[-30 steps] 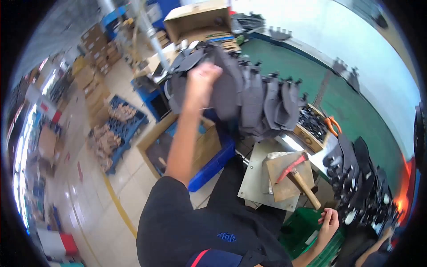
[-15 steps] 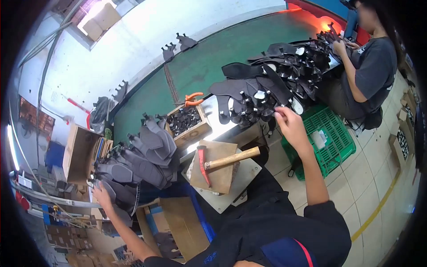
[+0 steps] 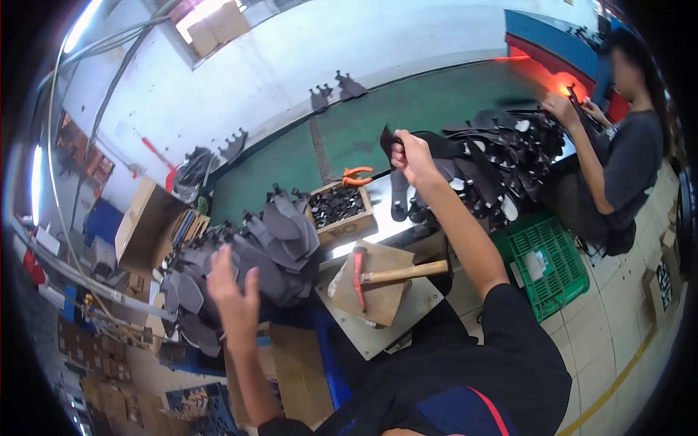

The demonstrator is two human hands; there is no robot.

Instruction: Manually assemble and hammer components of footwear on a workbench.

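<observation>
Taking the hammer (image 3: 385, 277) on its wooden block (image 3: 379, 292) as the landmark: far to its left, a cardboard box (image 3: 145, 225) stands open by the wall. Nearer, still left of the hammer, the left hand (image 3: 234, 291) is raised with fingers spread wide, holding nothing, its palm against a stack of grey shoe pieces (image 3: 247, 265). Just behind the hammer sits a small wooden box (image 3: 340, 211) of dark parts, with orange pliers (image 3: 356, 175) beyond it. Up and to the right of the hammer, the right hand (image 3: 408, 154) is closed around a dark shoe piece (image 3: 389, 138) at the edge of a second, darker pile (image 3: 487, 163). Right of the hammer a green crate (image 3: 552, 265) rests on the floor, and beyond it a seated person (image 3: 618, 145) works at the same pile.
</observation>
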